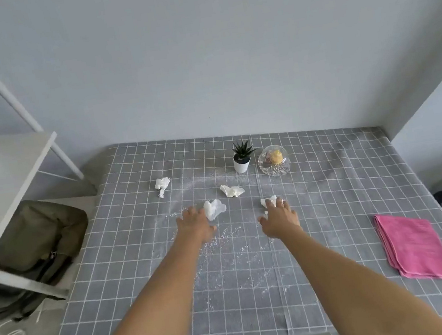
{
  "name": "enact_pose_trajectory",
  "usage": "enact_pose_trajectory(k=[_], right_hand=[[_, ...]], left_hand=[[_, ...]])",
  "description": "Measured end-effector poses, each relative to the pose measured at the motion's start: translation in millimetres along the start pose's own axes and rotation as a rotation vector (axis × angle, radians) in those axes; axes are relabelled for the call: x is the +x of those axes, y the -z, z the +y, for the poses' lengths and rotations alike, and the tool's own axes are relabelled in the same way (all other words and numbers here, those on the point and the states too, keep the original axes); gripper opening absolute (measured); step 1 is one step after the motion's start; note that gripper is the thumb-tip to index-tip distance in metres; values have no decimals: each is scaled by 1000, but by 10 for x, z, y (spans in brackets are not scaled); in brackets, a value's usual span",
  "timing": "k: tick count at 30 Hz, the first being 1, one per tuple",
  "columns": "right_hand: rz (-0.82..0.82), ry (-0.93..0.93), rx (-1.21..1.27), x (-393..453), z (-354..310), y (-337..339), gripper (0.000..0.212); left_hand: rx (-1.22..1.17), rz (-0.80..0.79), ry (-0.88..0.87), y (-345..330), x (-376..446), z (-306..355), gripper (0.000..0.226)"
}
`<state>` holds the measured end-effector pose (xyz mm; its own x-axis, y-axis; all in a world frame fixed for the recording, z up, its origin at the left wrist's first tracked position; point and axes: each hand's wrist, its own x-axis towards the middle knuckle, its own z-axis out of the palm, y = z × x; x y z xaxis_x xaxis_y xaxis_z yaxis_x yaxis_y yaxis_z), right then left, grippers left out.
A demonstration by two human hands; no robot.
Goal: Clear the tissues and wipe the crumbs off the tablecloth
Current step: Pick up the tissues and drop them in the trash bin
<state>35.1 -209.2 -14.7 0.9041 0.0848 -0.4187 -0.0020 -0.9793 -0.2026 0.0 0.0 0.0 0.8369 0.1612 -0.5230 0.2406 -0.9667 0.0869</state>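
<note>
Several crumpled white tissues lie on the grey checked tablecloth (330, 179). My left hand (195, 224) reaches out with fingers spread, its fingertips touching one tissue (214, 209). My right hand (279, 217) is also spread, with its fingers on another tissue (267, 200). A third tissue (232, 190) lies just beyond them and a fourth tissue (161, 185) sits further back left. White crumbs (235, 251) are scattered across the cloth between and under my forearms. A folded pink cloth (415, 246) rests at the right.
A small potted plant (242, 156) and a glass dome dish (274, 160) stand at the back centre near the wall. A white shelf (9, 176) and an olive bag (36, 243) are left of the table. Clutter lies on the floor at far right.
</note>
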Motion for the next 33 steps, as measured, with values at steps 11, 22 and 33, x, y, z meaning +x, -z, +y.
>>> enact_pose_trajectory(k=[11, 22, 33], right_hand=[[17, -33, 20, 403, 149, -207, 62], [173, 89, 136, 476, 284, -353, 50], [296, 220, 186, 620, 52, -336, 49]], left_hand=[[-69, 156, -65, -213, 443, 151, 61], [-202, 251, -49, -484, 655, 330, 60], [-377, 413, -60, -545, 626, 159, 64]])
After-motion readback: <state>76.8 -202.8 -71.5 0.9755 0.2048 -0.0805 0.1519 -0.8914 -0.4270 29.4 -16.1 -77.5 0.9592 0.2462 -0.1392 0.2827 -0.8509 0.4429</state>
